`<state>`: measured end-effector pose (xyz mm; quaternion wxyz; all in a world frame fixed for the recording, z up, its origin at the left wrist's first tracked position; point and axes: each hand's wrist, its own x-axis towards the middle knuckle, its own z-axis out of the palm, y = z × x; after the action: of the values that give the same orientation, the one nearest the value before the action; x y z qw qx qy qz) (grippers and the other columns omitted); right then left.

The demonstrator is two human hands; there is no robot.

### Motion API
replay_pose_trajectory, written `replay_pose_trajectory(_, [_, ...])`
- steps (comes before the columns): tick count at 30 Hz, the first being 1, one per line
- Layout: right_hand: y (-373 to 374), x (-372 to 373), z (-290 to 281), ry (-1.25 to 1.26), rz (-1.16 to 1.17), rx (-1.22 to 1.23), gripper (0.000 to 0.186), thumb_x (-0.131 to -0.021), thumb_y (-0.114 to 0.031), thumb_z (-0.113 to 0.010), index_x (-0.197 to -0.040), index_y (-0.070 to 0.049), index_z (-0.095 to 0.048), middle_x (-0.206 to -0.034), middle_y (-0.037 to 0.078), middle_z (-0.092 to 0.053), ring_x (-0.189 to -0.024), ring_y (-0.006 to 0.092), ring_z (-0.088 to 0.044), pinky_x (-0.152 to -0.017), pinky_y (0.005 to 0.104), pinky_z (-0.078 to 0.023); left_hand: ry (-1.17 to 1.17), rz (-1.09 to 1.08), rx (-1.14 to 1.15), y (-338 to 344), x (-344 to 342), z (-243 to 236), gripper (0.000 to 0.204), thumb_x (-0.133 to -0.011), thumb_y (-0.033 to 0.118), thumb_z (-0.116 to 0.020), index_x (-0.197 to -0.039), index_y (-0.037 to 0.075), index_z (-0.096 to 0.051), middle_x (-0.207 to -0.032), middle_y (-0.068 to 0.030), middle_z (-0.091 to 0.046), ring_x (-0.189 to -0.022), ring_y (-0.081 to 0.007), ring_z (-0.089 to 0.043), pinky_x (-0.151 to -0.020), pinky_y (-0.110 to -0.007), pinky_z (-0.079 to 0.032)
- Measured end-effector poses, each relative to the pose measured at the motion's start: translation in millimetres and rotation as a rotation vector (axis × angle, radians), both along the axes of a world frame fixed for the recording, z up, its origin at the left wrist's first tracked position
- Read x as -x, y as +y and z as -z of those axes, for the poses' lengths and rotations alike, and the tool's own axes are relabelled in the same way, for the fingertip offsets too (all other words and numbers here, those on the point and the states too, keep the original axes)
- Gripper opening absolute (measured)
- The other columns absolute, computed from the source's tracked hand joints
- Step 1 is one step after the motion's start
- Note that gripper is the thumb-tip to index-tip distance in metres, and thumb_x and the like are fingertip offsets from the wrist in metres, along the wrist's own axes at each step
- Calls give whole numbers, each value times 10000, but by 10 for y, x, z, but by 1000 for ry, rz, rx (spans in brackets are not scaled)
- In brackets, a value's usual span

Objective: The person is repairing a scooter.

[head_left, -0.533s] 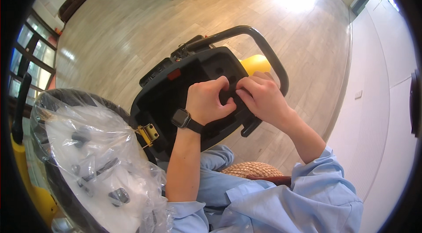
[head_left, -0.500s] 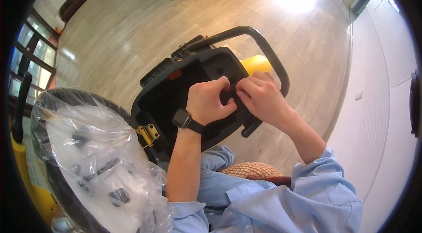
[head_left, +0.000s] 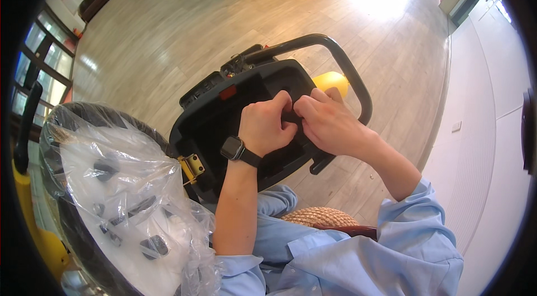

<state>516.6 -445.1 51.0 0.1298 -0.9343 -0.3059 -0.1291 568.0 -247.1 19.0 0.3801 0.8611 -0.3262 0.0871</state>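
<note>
My left hand (head_left: pixel 264 126), with a black watch (head_left: pixel 232 148) on its wrist, is closed over a deep black compartment (head_left: pixel 215 122). Its fingers curl away from me, so whatever they hold is hidden. Close to its right, my right hand (head_left: pixel 333 125) is closed too, thumb and fingers pressed together. Something dark may lie between the hands, but it blends into the black interior. A red piece (head_left: pixel 227 92) sits on the compartment's far rim. At the left rim, a brass-coloured hinge (head_left: pixel 193 168) lies beside a tipped-back seat (head_left: pixel 117 206) wrapped in clear plastic.
A black tubular bar (head_left: pixel 349 69) curves around the compartment's far right side, near a rounded yellow part (head_left: pixel 330 82). A woven round seat (head_left: pixel 319 216) is by my leg. Yellow-and-black parts (head_left: pixel 39 234) stand at far left. A white wall (head_left: pixel 475 145) runs along the right.
Both hands have shifted slightly; the right hand has moved a little left, closer to my left hand. The whole view has moved slightly. Both hands stay closed.
</note>
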Motion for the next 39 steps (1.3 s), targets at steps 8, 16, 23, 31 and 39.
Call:
replay_pose_trajectory(8, [29, 24, 4, -35, 1, -8, 168, -914, -173, -678, -1056, -112, -610, -860, 27, -629, -955, 230, -598, -880, 414, -398, -29, -28, 3, -8, -22, 39, 196, -737, 113, -712, -911, 110, -622, -683, -140, -675, -663, -373, -699, -591, -460, -552])
replay_pose_trajectory(16, [1, 41, 59, 7, 35, 73, 123, -932, -233, -688, -998, -141, -638, -850, 13, -627, -963, 224, -608, -884, 422, -396, -40, -27, -24, -21, -5, 23, 153, -730, 103, -706, -865, 96, -634, -719, -124, -693, -681, -361, -704, -594, -449, -554])
replay_pose_trajectory(23, [20, 50, 92, 14, 58, -59, 144, -926, -250, -705, -1043, -176, -667, -855, -12, -627, -951, 204, -609, -888, 423, -395, 92, -31, 24, 19, -8, 20, 186, -716, 71, -752, -836, 55, -610, -674, -116, -647, -622, -235, -690, -596, -323, -534])
replay_pose_trajectory(31, [-9, 54, 122, 48, 66, -88, 114, -928, -257, -704, -1032, -214, -689, -848, -25, -604, -949, 198, -602, -896, 424, -383, 605, 184, 139, 156, -34, -91, 275, -712, 104, -822, -811, 27, -577, -686, -75, -662, -671, -119, -676, -631, -272, -533])
replay_pose_trajectory(39, [14, 88, 144, 5, 58, -222, 159, -871, -189, -726, -1023, -192, -682, -895, -32, -619, -974, 180, -596, -894, 418, -373, 688, 204, 207, 119, -11, -124, 303, -743, 38, -837, -884, 41, -569, -725, -54, -680, -714, -78, -679, -618, -247, -529])
